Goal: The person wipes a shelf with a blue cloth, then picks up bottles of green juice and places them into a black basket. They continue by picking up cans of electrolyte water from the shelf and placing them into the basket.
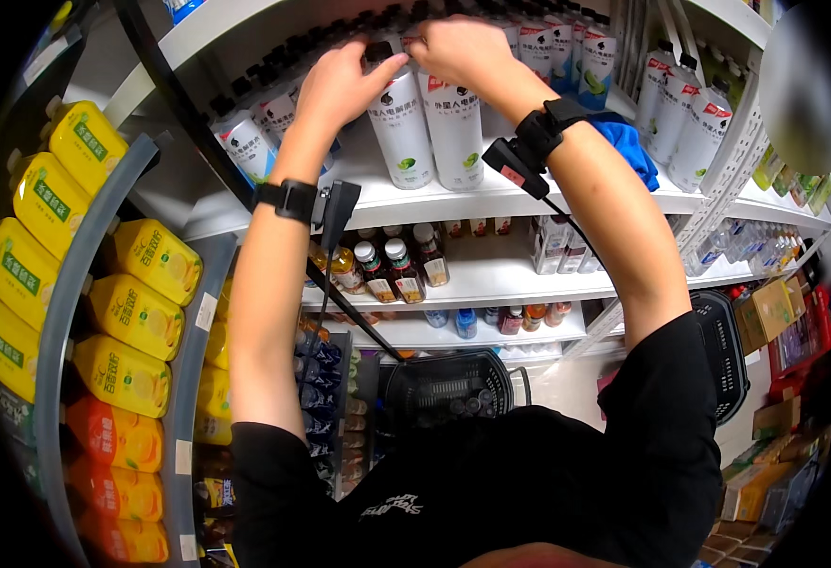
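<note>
The left hand [339,83] and right hand [464,49] curled at the tops of two white bottles [402,137] on the shelf's [491,202] near edge, pinching unclear. Likely heavy and smooth, they suited mid-body holds.

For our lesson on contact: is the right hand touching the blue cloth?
Apart. The head view shows the right hand above and left of the blue cloth, with bottles visible between them.

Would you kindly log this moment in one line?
left hand: left white bottle, near cap; right hand: right white bottle, near top; bottles: upright, on shelf
</note>
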### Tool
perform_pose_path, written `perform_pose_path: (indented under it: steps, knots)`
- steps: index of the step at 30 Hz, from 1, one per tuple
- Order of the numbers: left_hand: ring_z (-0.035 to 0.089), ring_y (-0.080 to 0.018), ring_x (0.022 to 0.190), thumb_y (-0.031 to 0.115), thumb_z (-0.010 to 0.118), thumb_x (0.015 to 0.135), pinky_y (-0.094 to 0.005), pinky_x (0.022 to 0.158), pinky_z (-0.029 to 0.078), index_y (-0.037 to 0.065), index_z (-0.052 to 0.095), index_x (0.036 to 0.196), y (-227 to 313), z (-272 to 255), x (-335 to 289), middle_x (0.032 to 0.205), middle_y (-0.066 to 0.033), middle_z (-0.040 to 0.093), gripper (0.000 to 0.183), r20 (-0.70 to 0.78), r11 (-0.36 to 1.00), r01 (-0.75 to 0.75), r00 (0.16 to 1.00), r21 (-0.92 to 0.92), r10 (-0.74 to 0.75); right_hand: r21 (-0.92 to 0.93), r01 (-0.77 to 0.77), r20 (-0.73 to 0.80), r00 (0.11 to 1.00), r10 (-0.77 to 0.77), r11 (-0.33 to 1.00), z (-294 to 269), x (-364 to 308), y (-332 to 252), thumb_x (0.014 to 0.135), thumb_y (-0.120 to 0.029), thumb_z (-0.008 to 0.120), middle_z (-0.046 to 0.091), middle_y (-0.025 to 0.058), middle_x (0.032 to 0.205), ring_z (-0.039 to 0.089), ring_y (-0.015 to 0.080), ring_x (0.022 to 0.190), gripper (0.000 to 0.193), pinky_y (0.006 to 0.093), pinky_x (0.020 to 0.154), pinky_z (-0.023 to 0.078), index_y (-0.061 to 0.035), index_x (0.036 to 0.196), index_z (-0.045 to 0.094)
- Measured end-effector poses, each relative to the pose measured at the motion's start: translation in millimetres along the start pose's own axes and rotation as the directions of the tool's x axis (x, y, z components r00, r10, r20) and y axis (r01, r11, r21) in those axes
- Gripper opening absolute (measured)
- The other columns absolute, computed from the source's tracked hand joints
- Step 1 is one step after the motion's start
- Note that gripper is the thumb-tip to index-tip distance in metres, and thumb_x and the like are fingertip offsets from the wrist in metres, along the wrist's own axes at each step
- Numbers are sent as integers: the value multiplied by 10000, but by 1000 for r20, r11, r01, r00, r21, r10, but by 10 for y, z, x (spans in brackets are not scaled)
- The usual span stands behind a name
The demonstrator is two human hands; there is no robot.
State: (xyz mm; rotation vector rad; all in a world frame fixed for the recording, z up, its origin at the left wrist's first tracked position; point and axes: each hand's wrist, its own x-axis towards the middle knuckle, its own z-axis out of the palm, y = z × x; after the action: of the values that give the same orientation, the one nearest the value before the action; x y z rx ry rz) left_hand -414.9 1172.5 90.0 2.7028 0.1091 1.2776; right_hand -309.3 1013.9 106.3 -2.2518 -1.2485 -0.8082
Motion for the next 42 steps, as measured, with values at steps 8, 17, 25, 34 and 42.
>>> perform_pose_path:
  steps: [8, 17, 25, 34, 42]
  knots:
    - [658, -406, 898, 457, 628, 832, -467, 789, 526, 27, 616, 1019, 285, -120, -34, 925, -230, 688, 469, 106, 994, 45, 993, 101, -55, 12, 45, 20, 999, -46, 999, -146, -90, 174, 840, -375, 536, 714, 181, 895, 692, 333, 869, 384, 448, 770, 550, -58, 976, 705]
    - [662, -293, 659, 348, 726, 841, -374, 587, 512, 24, 579, 937, 306, -312, -835, 752, -148, 659, 369, -305, 975, -150, 948, -166, 94, -33, 281, -307, 910, -278, 959, -360, -669, 91, 878, -357, 646, 623, 153, 631, 639, 365, 630, 279, 461, 569, 484, -88, 917, 587]
    - [522, -36, 731, 115, 695, 911, -187, 610, 433, 7, 611, 1014, 306, -905, -2151, 836, 10, 595, 171, -320, 825, -148, 947, -545, -41, 331, 398, -305, 903, -302, 856, -1032, -1997, -47, 904, -139, 699, 666, 21, 888, 602, 88, 767, 175, 209, 650, 465, 13, 985, 674]
    - [589, -172, 561, 225, 812, 769, -273, 512, 474, 51, 626, 949, 161, 321, -4253, 736, -56, 622, 311, 345, 869, 407, 888, -281, -304, 409, -248, 575, 818, -37, 878, 972, -4140, -366, 789, -218, 752, 647, 103, 678, 659, 244, 580, 204, 353, 547, 510, -65, 830, 623]
    - [665, -292, 637, 284, 775, 795, -392, 573, 520, 70, 583, 1010, -379, 1744, -6133, 771, -130, 661, 359, 642, 646, 763, 485, 22, -594, 223, -550, 805, 570, 166, 805, 2695, -5372, -117, 761, -202, 754, 657, 149, 717, 645, 324, 597, 274, 394, 574, 513, -59, 926, 588]
